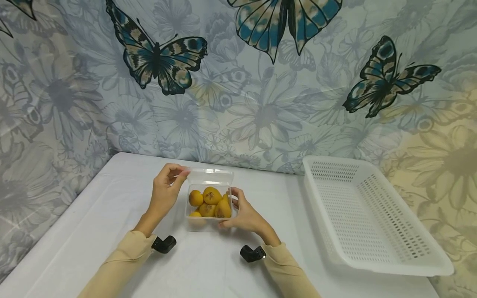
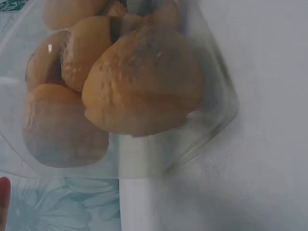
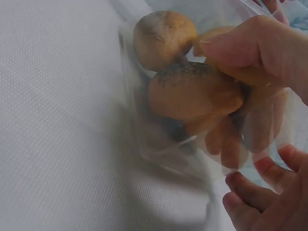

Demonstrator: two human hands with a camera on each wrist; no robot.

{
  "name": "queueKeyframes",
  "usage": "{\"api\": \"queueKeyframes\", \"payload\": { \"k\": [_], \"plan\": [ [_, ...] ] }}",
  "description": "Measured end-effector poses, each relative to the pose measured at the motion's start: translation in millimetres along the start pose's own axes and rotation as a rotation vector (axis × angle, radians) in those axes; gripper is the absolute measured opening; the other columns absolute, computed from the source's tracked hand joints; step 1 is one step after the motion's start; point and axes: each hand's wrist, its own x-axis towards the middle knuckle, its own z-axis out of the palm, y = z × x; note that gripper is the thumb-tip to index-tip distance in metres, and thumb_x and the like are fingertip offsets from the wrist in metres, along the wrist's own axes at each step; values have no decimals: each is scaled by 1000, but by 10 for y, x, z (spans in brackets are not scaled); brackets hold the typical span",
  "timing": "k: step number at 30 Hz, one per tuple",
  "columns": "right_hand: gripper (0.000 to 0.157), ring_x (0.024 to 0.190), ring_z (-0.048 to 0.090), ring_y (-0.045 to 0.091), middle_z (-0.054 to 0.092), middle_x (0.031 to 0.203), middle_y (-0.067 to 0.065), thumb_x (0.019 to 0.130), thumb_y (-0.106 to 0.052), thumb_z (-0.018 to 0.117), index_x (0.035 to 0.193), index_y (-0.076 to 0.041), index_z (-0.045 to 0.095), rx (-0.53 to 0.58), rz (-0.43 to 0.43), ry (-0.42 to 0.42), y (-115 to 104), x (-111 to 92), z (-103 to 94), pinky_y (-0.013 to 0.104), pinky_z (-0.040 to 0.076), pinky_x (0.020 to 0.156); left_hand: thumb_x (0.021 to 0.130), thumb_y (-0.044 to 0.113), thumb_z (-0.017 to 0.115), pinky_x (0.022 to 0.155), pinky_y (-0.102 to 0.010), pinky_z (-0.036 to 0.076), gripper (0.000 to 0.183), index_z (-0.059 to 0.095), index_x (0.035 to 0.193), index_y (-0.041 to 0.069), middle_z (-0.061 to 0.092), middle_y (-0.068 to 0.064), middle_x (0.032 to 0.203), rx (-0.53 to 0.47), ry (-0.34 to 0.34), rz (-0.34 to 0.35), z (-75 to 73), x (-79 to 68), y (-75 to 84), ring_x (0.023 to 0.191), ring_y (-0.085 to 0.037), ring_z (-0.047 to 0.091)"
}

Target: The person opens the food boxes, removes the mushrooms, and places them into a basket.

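Note:
A clear plastic box [image 1: 191, 212] with several yellow, brown-blotched, loquat-like fruits [image 1: 212, 195] in it stands at the middle of the table. Its hinged clear lid [image 1: 210, 177] is raised at the back. My left hand [image 1: 164, 191] pinches the left corner of that lid between thumb and fingers. Around the right side of the box, my right hand [image 1: 246, 215] holds it, thumb at the front and fingers at the far side. In the right wrist view the thumb [image 3: 236, 48] lies across the box wall. Fruits [image 2: 144, 84] show through the plastic in the left wrist view.
A large white slotted basket [image 1: 335, 244] stands on the right of the white-covered table [image 1: 123, 178]. Behind the table hangs a butterfly-and-flower cloth [image 1: 261, 120]. Black wrist cameras [image 1: 164, 244] are worn at both sleeves.

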Motion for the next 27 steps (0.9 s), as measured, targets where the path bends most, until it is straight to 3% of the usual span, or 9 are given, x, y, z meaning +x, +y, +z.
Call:
{"api": "queueKeyframes", "payload": {
  "k": [3,7,11,17,23,27],
  "plan": [
    [110,148,27,43,16,164,16,69,-12,88,154,-13,18,15,13,-19,18,-20,8,56,25,122,96,5,63,80,-11,53,14,58,107,-2,73,-15,101,64,-21,-23,5,-19,-63,91,0,68],
    [110,149,25,42,14,165,15,70,-14,88,155,-16,17,19,25,-40,24,-46,20,56,25,121,97,5,61,75,-11,54,21,58,117,-1,75,-16,104,150,-88,-61,-13,-84,-137,90,-19,73],
    [111,148,28,43,16,164,15,69,-14,88,154,-14,18,11,12,-17,14,-69,19,57,24,121,99,9,59,70,-17,58,26,58,124,1,73,-21,109,131,-178,-153,-15,-119,-164,86,-32,74],
    [110,147,29,44,18,163,16,69,-14,89,154,-13,19,1,-5,-3,15,-78,10,58,24,121,101,19,57,72,-21,60,26,58,121,2,73,-21,112,27,-178,-289,-13,-134,-181,84,-22,74],
    [110,147,28,46,18,164,17,70,-16,89,155,-14,19,-13,-12,-12,17,-76,6,60,25,120,101,10,57,72,-22,59,12,56,105,-2,72,-21,113,-50,-122,-277,19,-181,-230,82,-16,73],
    [110,147,29,44,19,164,16,70,-17,89,155,-15,19,-23,-17,-14,22,-82,-3,60,25,120,101,7,55,74,-23,59,14,63,111,1,70,-17,115,-10,-117,-248,58,-211,-258,83,-14,72]
  ]
}}
